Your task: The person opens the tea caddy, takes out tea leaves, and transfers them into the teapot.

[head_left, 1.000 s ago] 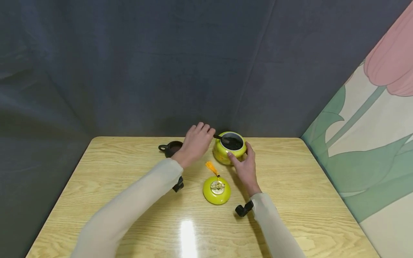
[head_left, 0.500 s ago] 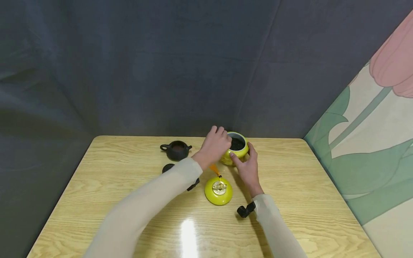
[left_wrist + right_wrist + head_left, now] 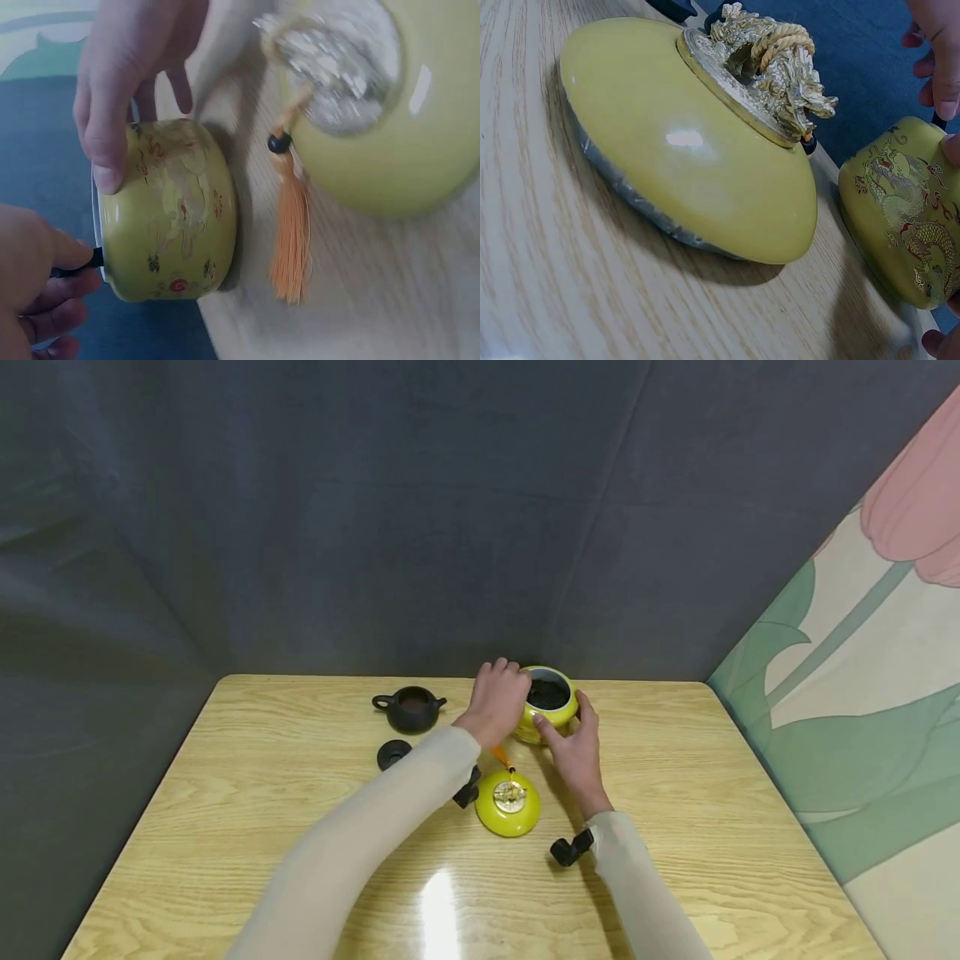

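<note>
A yellow jar point(image 3: 540, 727) with a dragon pattern stands at the back of the table, holding dark loose contents. My right hand point(image 3: 576, 760) grips its side, with the thumb on the near wall. At the jar's left rim, my left hand point(image 3: 497, 700) pinches a thin black handle point(image 3: 78, 264). In the earlier head view this is a black scoop; its head is now hidden at the jar's mouth. The yellow lid point(image 3: 507, 818), with a gold knob and an orange tassel point(image 3: 291, 240), lies in front of the jar.
A small black teapot point(image 3: 412, 713), lidless, stands left of the jar. Its round black lid point(image 3: 393, 753) lies in front of it, partly behind the left sleeve. A dark curtain point(image 3: 420, 527) hangs right behind the table's back edge.
My left hand has moved right toward the jar, then slightly back left, uncovering the teapot and the black lid. The scoop head has gone from sight. The right hand keeps its hold.
</note>
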